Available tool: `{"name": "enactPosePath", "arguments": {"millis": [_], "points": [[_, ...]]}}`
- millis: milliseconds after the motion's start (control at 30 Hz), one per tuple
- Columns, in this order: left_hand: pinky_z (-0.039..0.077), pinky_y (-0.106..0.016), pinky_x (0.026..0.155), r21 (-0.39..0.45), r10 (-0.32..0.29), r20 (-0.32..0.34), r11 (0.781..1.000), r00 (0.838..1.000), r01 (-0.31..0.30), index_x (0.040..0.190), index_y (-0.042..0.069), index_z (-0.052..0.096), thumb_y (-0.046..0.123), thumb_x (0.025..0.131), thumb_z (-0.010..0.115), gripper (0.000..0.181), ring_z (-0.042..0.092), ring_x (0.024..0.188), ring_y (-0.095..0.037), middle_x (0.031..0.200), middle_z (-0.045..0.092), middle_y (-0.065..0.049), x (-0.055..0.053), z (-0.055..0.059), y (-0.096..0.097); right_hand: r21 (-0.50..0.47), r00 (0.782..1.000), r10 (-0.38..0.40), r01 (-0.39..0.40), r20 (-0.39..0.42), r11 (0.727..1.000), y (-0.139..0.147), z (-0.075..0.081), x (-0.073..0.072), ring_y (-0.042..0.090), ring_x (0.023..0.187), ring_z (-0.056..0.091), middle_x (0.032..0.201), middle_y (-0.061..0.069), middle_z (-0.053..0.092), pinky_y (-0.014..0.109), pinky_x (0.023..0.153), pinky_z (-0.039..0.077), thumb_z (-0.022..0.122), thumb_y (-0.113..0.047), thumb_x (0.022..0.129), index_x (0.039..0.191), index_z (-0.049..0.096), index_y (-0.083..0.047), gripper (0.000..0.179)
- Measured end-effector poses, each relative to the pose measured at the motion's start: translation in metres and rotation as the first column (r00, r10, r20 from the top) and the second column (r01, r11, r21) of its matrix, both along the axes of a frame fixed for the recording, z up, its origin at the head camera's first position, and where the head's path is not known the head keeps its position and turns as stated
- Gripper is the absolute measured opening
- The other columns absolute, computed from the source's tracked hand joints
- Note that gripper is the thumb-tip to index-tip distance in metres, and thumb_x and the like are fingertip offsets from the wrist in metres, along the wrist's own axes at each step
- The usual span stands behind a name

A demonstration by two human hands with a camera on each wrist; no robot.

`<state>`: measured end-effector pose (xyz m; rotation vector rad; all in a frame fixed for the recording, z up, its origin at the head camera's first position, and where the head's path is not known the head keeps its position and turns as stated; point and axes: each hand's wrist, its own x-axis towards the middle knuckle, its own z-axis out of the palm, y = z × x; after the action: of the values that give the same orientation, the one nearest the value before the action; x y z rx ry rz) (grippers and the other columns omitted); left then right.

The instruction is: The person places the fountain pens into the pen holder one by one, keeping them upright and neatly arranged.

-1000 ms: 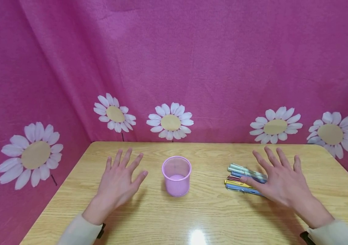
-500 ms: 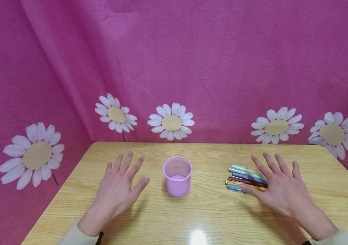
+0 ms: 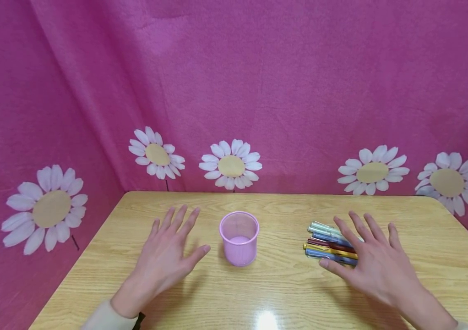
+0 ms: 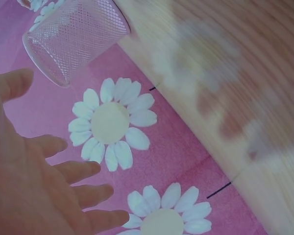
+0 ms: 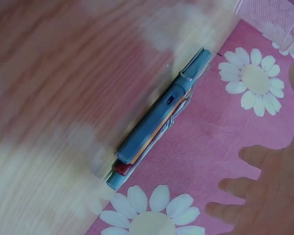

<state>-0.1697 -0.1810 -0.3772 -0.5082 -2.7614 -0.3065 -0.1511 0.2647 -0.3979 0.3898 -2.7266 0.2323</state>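
A pink mesh pen cup (image 3: pixel 239 243) stands upright near the middle of the table, with nothing seen inside it. My left hand (image 3: pixel 165 259) hovers to the left of the cup, fingers spread and thumb pointing toward it, apart from it in the left wrist view too. Right of the cup lies a row of several pens (image 3: pixel 329 245) in pale green, blue, dark red and yellow. Above their right ends is my right hand (image 3: pixel 380 266), its fingers spread, hiding part of them. The right wrist view shows a gap between that hand and the blue pen (image 5: pixel 154 122).
The wooden table (image 3: pixel 234 293) reflects a bright light spot near its front. Behind and to the left hangs a magenta cloth (image 3: pixel 258 91) printed with white daisies, close against the table's back edge.
My left hand has shifted slightly right, toward the cup. My right hand has dropped a little nearer to me, showing more of the pens. Cup and pens stay in place.
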Motion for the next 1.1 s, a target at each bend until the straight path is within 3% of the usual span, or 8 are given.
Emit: {"name": "enactPosePath", "arguments": {"millis": [300, 567, 633, 833, 1100], "points": [[0.026, -0.067, 0.12, 0.051, -0.04, 0.007, 0.998, 0.999, 0.039, 0.165, 0.017, 0.037, 0.058, 0.091, 0.073, 0.093, 0.027, 0.154, -0.044, 0.167, 0.036, -0.016, -0.005, 0.0, 0.011, 0.013, 0.999, 0.017, -0.018, 0.038, 1.0, -0.009, -0.001, 0.009, 0.053, 0.144, 0.035, 0.161, 0.024, 0.041, 0.079, 0.115, 0.013, 0.066, -0.082, 0.083, 0.158, 0.049, -0.016, 0.102], [0.027, -0.062, 0.122, 0.176, -0.11, 0.06, 0.979, 0.992, 0.098, 0.167, 0.015, 0.033, 0.06, 0.088, 0.077, 0.101, 0.027, 0.155, -0.041, 0.167, 0.036, -0.016, -0.009, -0.005, 0.023, 0.01, 0.995, 0.016, -0.017, 0.1, 1.0, -0.015, -0.005, 0.016, 0.051, 0.143, 0.036, 0.162, 0.025, 0.039, 0.073, 0.121, 0.001, 0.062, -0.084, 0.084, 0.16, 0.047, -0.013, 0.105], [0.03, -0.062, 0.12, 0.214, -0.122, 0.076, 0.971, 0.99, 0.103, 0.167, 0.015, 0.033, 0.058, 0.086, 0.08, 0.102, 0.029, 0.154, -0.039, 0.168, 0.036, -0.013, -0.01, -0.006, 0.026, 0.005, 0.995, 0.023, -0.023, 0.101, 1.0, -0.017, -0.006, 0.018, 0.05, 0.144, 0.037, 0.161, 0.025, 0.04, 0.073, 0.121, 0.003, 0.063, -0.084, 0.084, 0.159, 0.048, -0.012, 0.105], [0.037, -0.063, 0.116, 0.327, -0.152, 0.154, 0.94, 0.976, 0.095, 0.168, 0.018, 0.028, 0.052, 0.082, 0.086, 0.109, 0.035, 0.152, -0.033, 0.168, 0.035, -0.009, -0.012, -0.009, 0.032, 0.005, 0.997, 0.05, -0.05, 0.052, 0.999, -0.02, -0.012, 0.022, 0.049, 0.138, 0.045, 0.155, 0.024, 0.048, 0.074, 0.115, 0.022, 0.066, -0.083, 0.082, 0.155, 0.054, -0.01, 0.104], [0.032, -0.061, 0.119, 0.455, -0.216, 0.235, 0.886, 0.948, 0.089, 0.168, 0.019, 0.028, 0.046, 0.077, 0.093, 0.116, 0.037, 0.151, -0.035, 0.167, 0.035, -0.007, -0.019, -0.012, 0.035, -0.001, 0.996, 0.065, -0.065, 0.066, 0.998, -0.022, -0.013, 0.024, 0.043, 0.139, 0.047, 0.151, 0.023, 0.052, 0.07, 0.12, 0.018, 0.066, -0.083, 0.083, 0.155, 0.053, -0.01, 0.104]]}}
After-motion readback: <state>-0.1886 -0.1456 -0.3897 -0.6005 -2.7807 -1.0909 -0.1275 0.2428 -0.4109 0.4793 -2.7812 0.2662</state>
